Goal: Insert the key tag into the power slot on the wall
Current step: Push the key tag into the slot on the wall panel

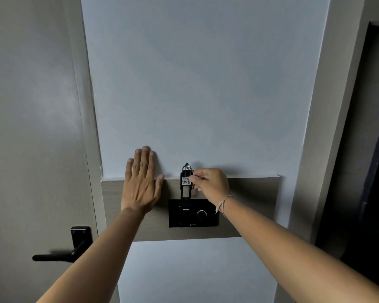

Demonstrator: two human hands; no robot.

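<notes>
On the wall straight ahead, seen from the head camera, a black power slot sits on a wooden panel. The right hand pinches a black key tag upright between thumb and fingers, its lower end touching the slot's top edge, likely lined up to slide down. A white label on the tag reads 407. The left hand lies flat and open, holding nothing, pressed against the panel and the wall beside the slot, probably for steadying. A black door handle shows at lower left.
</notes>
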